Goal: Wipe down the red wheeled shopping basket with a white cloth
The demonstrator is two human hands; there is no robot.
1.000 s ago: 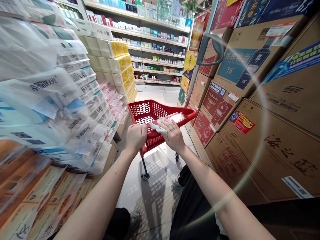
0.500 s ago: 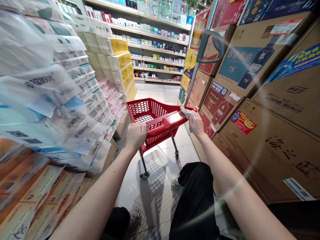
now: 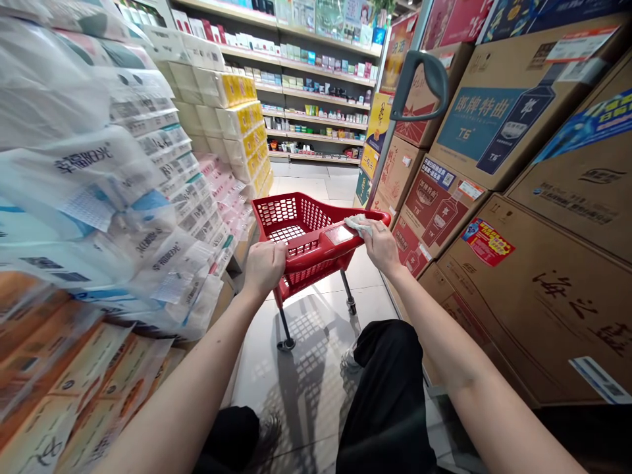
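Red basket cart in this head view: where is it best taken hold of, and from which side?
Grip the thick near rail of the red basket cart from behind, palm down, as the left hand does: the rail runs crosswise along the top, closest to the person, and seems rounded enough for fingers to wrap over.

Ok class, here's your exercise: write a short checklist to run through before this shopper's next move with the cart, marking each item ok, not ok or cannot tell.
Left hand gripping the rim of the red basket cart: ok.
Right hand on the white cloth, against the rim: ok.
Cloth clean: cannot tell.
Casters on the tiled floor: ok.
Cart apart from the cardboard liquor cartons: cannot tell.
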